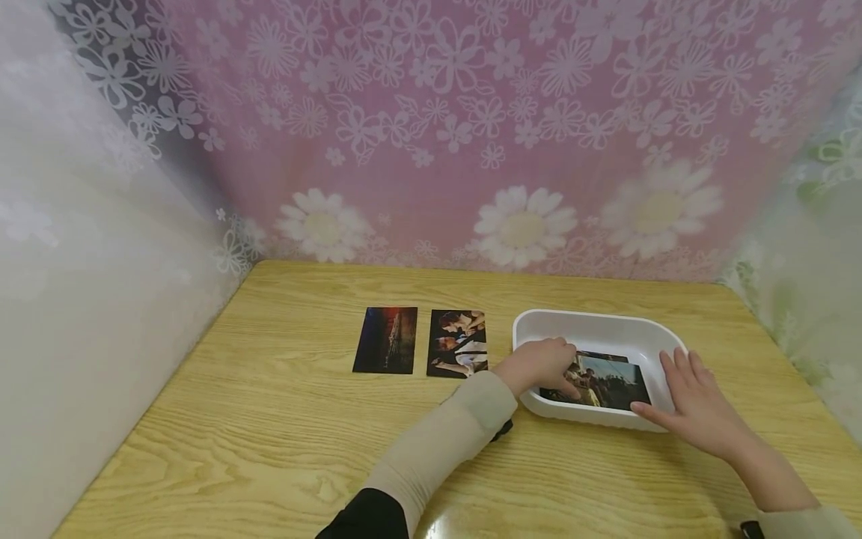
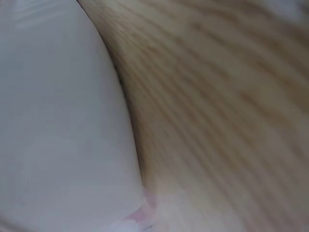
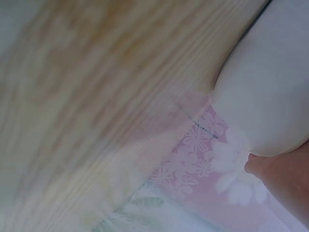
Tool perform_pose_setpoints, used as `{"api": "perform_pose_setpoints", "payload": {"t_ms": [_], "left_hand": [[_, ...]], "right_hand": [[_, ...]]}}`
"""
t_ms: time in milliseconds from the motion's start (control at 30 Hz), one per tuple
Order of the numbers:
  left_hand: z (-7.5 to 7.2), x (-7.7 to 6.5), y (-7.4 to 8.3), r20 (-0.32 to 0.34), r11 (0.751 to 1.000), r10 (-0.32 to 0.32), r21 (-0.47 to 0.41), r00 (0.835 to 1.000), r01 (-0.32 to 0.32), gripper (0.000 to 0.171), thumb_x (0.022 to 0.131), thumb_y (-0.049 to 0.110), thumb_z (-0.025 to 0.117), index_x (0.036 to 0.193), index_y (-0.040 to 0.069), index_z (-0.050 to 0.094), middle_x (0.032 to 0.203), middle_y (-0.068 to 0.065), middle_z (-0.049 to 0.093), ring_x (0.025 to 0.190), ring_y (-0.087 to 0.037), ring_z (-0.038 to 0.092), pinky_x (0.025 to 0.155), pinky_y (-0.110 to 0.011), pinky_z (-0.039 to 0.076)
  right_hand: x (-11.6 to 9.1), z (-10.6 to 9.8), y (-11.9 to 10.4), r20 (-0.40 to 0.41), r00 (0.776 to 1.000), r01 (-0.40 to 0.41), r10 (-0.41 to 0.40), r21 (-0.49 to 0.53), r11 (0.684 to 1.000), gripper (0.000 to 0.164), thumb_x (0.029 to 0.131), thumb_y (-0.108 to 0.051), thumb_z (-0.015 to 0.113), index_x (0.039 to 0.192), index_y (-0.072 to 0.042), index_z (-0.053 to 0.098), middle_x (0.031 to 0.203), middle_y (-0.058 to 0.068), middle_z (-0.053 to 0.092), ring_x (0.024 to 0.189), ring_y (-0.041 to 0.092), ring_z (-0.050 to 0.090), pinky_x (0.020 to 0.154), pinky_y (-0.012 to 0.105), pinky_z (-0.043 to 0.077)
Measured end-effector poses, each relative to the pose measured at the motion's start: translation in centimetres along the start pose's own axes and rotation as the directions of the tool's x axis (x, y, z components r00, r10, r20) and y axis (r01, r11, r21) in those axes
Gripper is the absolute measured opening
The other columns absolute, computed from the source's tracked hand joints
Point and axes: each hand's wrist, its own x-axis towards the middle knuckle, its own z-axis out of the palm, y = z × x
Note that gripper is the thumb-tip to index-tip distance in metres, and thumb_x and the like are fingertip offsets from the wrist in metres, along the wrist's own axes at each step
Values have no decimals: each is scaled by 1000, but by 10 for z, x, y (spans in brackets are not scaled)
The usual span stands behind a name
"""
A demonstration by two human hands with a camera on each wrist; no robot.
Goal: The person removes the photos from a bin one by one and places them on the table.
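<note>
A white plastic tray (image 1: 592, 322) with rounded corners stands on the right side of the table. Inside it lie overlapping photo cards (image 1: 614, 383), the top one showing people outdoors under a pale sky. My left hand (image 1: 542, 364) reaches over the tray's left rim, its thumb and curled fingers gripping the top card's left end. On the right rim rests my right hand (image 1: 697, 404), fingers straight, its thumb by the card's near right corner. The left wrist view shows the tray's outer wall (image 2: 67, 111); in the right wrist view a finger (image 3: 275, 169) touches that wall.
Left of the tray, two photo cards lie flat side by side: a dark red-and-blue one (image 1: 386, 340) and one with people (image 1: 458, 343). The wooden table (image 1: 269, 434) meets a pink flowered backdrop (image 1: 417, 172) behind and pale side walls.
</note>
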Motion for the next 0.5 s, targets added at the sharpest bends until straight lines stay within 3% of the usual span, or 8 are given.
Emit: {"api": "perform_pose_setpoints", "payload": {"t_ms": [233,500], "left_hand": [[1,0,-1,59,1000,-21,22,998,20,45,71,58,60,99,24,52,86,9,48,71,-5,45,58,-23,40],[5,2,0,80,998,-43,50,996,39,42,71,53,63,102,27,52,92,10,48,73,-5,44,59,-23,40]], "right_hand": [[1,0,0,-20,1000,13,-13,0,1000,94,81,-42,60,133,17,9,133,42,2,125,40,-20,96,55,-11],[-1,1,1,-9,1000,1,-1,4,1000,95,81,-43,59,133,17,8,133,41,1,125,38,-21,95,56,-10]]}}
